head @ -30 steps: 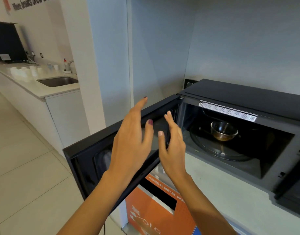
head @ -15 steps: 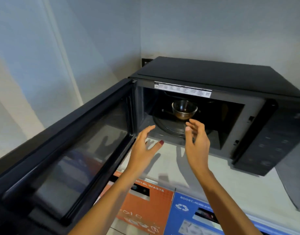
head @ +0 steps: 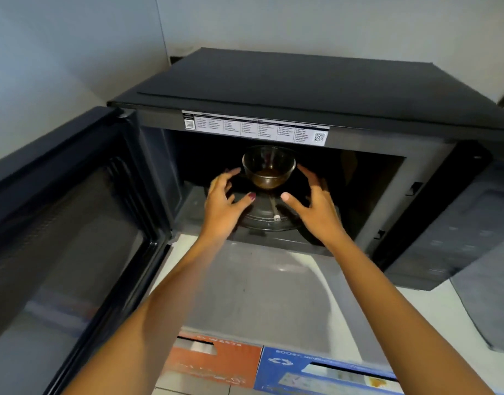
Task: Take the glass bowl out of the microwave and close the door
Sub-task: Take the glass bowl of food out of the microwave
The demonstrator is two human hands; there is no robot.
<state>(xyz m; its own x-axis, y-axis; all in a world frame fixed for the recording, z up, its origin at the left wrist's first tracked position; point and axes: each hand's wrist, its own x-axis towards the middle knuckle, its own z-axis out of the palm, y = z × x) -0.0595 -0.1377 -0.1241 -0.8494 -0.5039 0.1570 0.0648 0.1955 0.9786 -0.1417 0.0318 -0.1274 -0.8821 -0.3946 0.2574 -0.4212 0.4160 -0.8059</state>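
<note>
Head view: left hand (head: 222, 206) and right hand (head: 316, 208), fingers spread, empty, flank clear round glass bowl (head: 269, 168) inside open black microwave (head: 302, 89); neither touches.

Pale grey walls (head: 74, 52) meet in a corner at 12 o'clock. White countertop (head: 433, 315) spans 5 o'clock; orange bin label (head: 216, 363) and blue bin label (head: 316, 372) at 6 o'clock.

This looks like a shared office kitchen. A black microwave (head: 302, 89) sits on a white desk (head: 416, 315), and below it are orange (head: 216, 363) and blue recycling bins (head: 316, 369) with labels.
</note>
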